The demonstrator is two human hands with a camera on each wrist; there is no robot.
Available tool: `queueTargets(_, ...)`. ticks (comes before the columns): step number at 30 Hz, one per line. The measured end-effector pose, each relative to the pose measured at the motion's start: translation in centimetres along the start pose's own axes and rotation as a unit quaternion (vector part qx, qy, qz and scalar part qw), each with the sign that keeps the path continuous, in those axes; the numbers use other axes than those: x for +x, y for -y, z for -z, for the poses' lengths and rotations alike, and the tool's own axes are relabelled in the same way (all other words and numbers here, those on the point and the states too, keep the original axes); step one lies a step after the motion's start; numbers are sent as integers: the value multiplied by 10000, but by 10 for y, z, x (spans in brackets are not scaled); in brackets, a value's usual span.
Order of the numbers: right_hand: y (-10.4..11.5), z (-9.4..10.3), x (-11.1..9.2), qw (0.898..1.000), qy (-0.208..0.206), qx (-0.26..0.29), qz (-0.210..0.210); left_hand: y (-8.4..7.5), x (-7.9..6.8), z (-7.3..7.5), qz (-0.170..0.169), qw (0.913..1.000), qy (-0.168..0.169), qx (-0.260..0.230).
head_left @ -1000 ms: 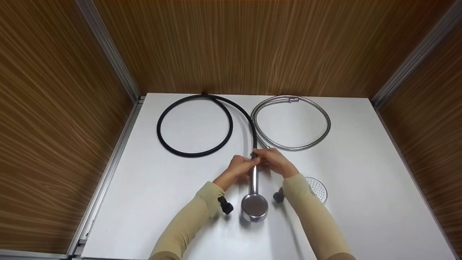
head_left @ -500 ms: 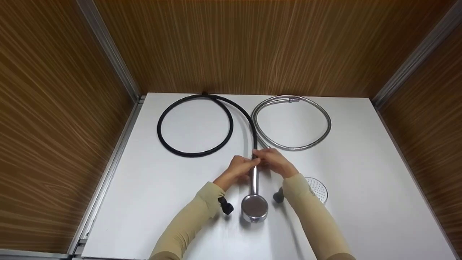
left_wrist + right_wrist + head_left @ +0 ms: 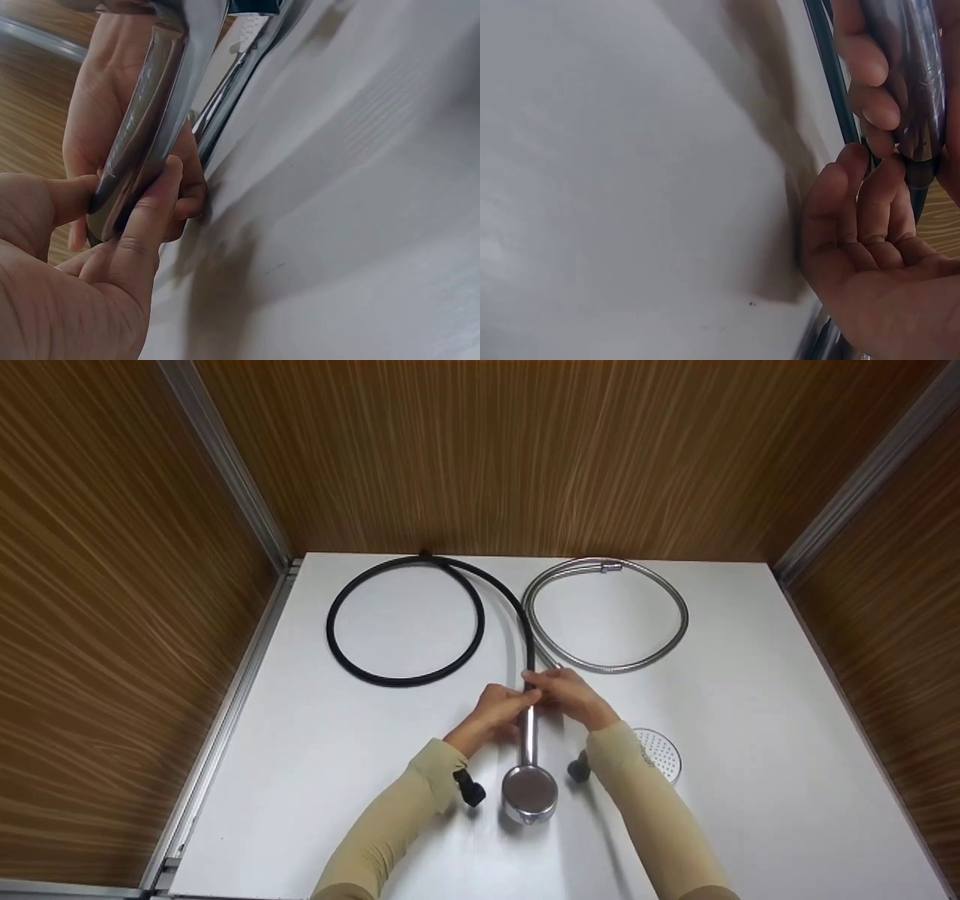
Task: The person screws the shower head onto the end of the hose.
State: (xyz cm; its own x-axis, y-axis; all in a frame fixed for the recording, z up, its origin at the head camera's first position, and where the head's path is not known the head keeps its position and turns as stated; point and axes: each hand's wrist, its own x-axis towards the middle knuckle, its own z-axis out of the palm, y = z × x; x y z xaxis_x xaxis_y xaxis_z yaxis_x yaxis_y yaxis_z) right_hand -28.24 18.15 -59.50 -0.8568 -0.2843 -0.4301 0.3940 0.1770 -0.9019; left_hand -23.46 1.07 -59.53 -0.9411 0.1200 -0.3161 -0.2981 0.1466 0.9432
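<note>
In the head view my left hand [image 3: 493,712] grips the handle of a chrome shower head [image 3: 529,789], its round head toward me. My right hand [image 3: 571,694] pinches the end of a black shower hose [image 3: 405,681] where it meets that handle. The right wrist view shows a dark hose fitting [image 3: 920,174] right at the handle's end, beside the right fingertips. Thumb and fingers of the left hand lie on both sides of the chrome handle [image 3: 142,112] in the left wrist view. From there the hose runs back and loops on the left of the white table.
A coiled metal shower hose [image 3: 611,668] lies at the back right, one end passing near the right hand. Partly hidden under my right forearm is a second shower head [image 3: 663,754], its perforated face up. Wood-patterned panels [image 3: 480,457] wall in the white table [image 3: 765,720].
The right fingertips shift slightly around the hose end. The left hand and the shower head stay almost in place.
</note>
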Motion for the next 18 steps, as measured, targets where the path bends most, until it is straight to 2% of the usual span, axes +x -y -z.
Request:
queueTargets(4,-2,0,2,10000,47,-27,34,2,1,0,-10,10000,-14,-13)
queueTargets(12,-1,7,1,9987,399,300,-5,2,2,-1,8,10000,-2,-82)
queueTargets(18,-1,9,2,9988,428,194,102,3,4,-4,-26,9999,-2,-160)
